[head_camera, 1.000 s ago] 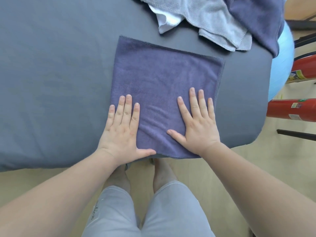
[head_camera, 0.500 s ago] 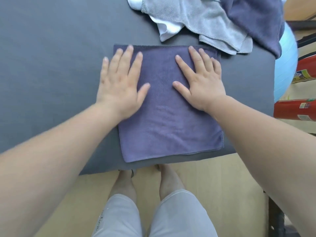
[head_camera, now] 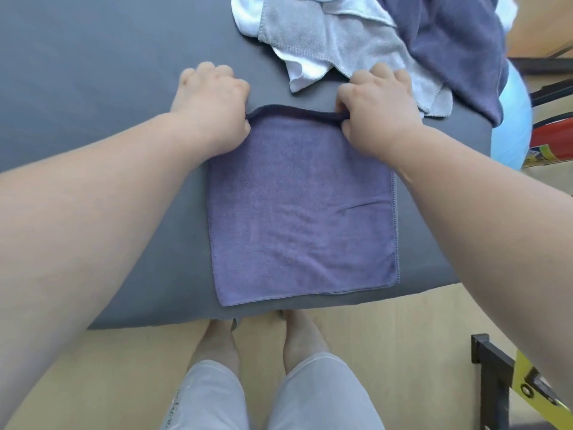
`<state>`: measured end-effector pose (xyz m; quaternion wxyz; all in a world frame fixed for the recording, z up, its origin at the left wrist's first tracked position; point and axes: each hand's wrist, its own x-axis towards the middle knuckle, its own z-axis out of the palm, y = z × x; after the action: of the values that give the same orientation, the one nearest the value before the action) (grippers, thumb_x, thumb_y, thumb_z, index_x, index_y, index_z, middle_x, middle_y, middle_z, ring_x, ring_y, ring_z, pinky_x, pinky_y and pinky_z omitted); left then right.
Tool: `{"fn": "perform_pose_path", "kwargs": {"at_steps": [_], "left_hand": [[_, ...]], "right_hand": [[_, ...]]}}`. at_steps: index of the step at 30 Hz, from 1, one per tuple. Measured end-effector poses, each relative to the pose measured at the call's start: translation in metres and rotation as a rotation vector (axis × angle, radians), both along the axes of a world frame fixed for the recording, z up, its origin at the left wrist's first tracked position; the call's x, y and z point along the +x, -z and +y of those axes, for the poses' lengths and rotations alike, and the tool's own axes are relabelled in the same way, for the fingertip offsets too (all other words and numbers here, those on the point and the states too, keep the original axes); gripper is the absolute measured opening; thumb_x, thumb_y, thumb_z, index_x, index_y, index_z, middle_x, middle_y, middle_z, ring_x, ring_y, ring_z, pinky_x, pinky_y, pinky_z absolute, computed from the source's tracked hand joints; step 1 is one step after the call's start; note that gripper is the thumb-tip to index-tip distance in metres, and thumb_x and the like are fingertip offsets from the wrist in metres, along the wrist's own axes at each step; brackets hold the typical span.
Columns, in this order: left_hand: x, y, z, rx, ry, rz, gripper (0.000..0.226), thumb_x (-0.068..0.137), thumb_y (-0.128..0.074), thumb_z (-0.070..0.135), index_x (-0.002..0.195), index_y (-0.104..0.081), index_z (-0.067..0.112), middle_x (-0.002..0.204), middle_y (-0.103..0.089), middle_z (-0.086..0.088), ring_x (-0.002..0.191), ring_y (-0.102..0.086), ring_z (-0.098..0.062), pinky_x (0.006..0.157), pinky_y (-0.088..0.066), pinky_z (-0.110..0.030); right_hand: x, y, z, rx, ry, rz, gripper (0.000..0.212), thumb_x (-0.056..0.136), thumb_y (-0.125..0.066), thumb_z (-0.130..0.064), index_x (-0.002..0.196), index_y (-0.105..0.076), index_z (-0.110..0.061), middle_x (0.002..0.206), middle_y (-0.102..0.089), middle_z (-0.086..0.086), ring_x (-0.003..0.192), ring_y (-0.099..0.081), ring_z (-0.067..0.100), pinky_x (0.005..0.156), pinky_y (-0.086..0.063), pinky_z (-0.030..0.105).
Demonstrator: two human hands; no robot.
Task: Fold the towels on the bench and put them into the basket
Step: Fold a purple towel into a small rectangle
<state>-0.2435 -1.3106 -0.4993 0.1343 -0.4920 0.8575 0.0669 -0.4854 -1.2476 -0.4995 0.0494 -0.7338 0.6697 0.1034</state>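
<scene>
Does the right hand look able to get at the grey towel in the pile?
Probably yes: the grey towel lies just beyond the right hand with nothing between them, but that hand pinches the purple towel and must let go first.

Blue ball (head_camera: 513, 119) beside red cylinder (head_camera: 553, 135); black frame (head_camera: 496, 386) on wooden floor (head_camera: 139, 383).

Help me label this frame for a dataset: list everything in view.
purple towel: 1, purple, flat on bench centre, far edge lifted
bench: 1, dark grey, under all towels
grey towel: 1, light grey, crumpled at far end
white towel: at least 1, white, under grey towel
navy towel: 1, navy, far right
ball: 1, light blue, right of bench
red cylinder: 1, red, right edge
black frame: 1, black, lower right
left hand: grips purple towel's far-left corner
right hand: grips far-right corner
legs: 2, grey shorts
</scene>
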Motion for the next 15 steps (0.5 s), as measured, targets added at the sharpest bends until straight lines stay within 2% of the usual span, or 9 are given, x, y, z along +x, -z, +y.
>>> {"fn": "perform_pose_path", "kwargs": {"at_steps": [2, 5, 9, 15], "left_hand": [[0.002, -0.001, -0.001, -0.065, 0.023, 0.024, 0.012, 0.087, -0.057, 0.013, 0.099, -0.058, 0.014, 0.102, -0.062, -0.018, 0.1, -0.054, -0.038, 0.084, -0.037, -0.044], [0.007, -0.008, -0.005, -0.215, -0.015, 0.083, 0.015, 0.083, -0.053, 0.001, 0.094, -0.051, 0.011, 0.09, -0.061, -0.02, 0.084, -0.052, -0.037, 0.074, -0.029, -0.043], [0.014, -0.025, -0.003, -0.263, -0.063, 0.187, 0.008, 0.083, -0.052, 0.005, 0.09, -0.053, 0.009, 0.086, -0.055, -0.018, 0.077, -0.035, -0.03, 0.071, -0.024, -0.042], [0.054, -0.024, 0.056, -0.245, 0.009, 0.401, 0.011, 0.072, -0.054, 0.005, 0.081, -0.057, 0.011, 0.079, -0.053, -0.014, 0.074, -0.048, -0.035, 0.066, -0.028, -0.039]], "right_hand": [[-0.001, -0.004, 0.001, -0.024, -0.037, -0.028, 0.017, 0.083, -0.056, -0.007, 0.095, -0.06, -0.019, 0.098, -0.063, 0.007, 0.104, -0.05, 0.034, 0.09, -0.033, 0.044], [-0.003, -0.011, -0.002, -0.114, 0.004, -0.078, 0.011, 0.089, -0.055, -0.014, 0.099, -0.058, -0.015, 0.1, -0.065, 0.012, 0.102, -0.053, 0.036, 0.09, -0.034, 0.045], [0.003, -0.02, 0.003, -0.22, 0.044, -0.11, 0.012, 0.09, -0.055, -0.018, 0.1, -0.059, -0.014, 0.101, -0.062, 0.012, 0.1, -0.053, 0.036, 0.086, -0.034, 0.045], [0.007, -0.026, 0.07, -0.321, -0.093, -0.182, 0.009, 0.074, -0.061, -0.012, 0.081, -0.059, -0.016, 0.074, -0.053, 0.007, 0.076, -0.052, 0.033, 0.075, -0.034, 0.041]]}}
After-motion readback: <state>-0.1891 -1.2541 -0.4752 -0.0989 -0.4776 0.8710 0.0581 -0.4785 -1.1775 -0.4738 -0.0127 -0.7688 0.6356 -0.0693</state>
